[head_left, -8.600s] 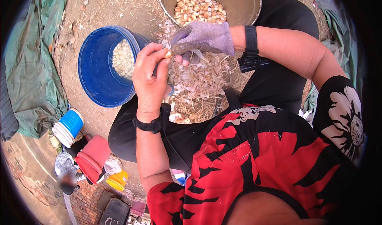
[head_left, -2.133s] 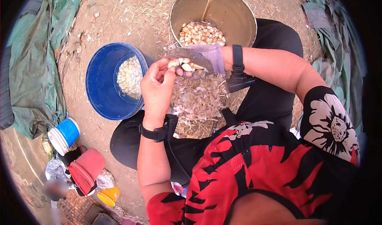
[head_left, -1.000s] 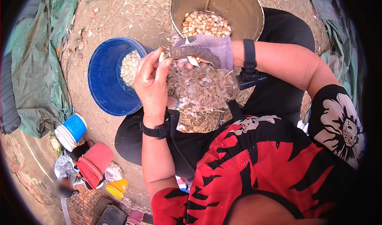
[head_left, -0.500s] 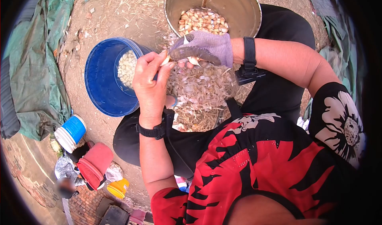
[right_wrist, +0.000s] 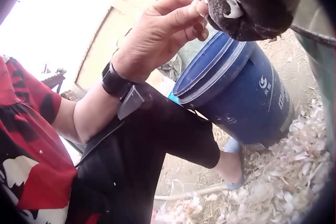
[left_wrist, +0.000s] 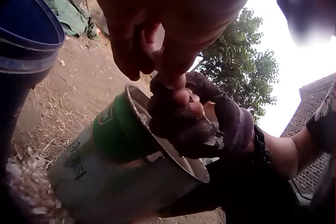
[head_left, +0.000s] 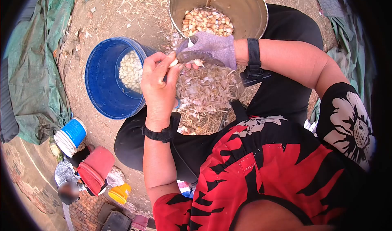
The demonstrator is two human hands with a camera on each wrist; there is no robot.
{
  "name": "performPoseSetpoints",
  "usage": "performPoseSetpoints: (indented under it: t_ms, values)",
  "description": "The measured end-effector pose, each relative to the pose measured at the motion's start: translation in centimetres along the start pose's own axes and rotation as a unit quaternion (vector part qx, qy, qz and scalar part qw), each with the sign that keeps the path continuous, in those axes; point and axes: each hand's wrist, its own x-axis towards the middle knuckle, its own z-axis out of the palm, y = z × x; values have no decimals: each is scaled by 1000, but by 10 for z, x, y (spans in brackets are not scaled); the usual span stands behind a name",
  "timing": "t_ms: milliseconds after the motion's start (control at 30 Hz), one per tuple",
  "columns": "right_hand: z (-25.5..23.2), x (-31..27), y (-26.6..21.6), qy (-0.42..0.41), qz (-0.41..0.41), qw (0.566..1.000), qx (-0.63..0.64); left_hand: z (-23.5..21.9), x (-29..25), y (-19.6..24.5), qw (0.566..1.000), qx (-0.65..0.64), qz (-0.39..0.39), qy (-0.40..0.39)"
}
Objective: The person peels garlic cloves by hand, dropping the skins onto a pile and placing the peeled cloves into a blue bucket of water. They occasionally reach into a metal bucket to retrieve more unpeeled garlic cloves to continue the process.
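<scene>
My bare left hand (head_left: 157, 80) pinches a pale garlic clove (head_left: 174, 62) between thumb and fingers, right at the tip of the gloved right hand (head_left: 210, 49). The right hand wears a dirty lilac glove with bare fingertips showing, and it curls round more garlic cloves (head_left: 198, 62). A white sliver (head_left: 190, 42) sticks up from the glove. In the right wrist view a scrap of white skin (right_wrist: 231, 3) clings to the dark glove. The left wrist view shows both hands meeting, with the pinched clove mostly hidden by fingers.
A blue bucket (head_left: 90, 84) with peeled cloves (head_left: 130, 69) stands on the left. Ahead, a metal bucket (head_left: 249, 14) holds unpeeled cloves (head_left: 207, 22). Garlic skins (head_left: 206, 88) cover the ground between the legs. Farther left are red (head_left: 98, 165) and yellow (head_left: 120, 193) buckets and another person (head_left: 67, 178).
About two seconds ago the right palm lay open with several cloves showing; now its fingers curl over them. The left fingertips have shifted slightly round the clove over the last second.
</scene>
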Motion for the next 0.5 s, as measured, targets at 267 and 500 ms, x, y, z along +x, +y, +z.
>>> performPoseSetpoints:
  t_ms: [267, 500]
  values:
    - [5, -2, 0, -42, 19, 999, -5, -13, -1, 9, 911, -383, -148, -33]
    - [0, 0, 6, -12, 17, 997, -69, -28, 0, 1, 883, -428, -189, -33]
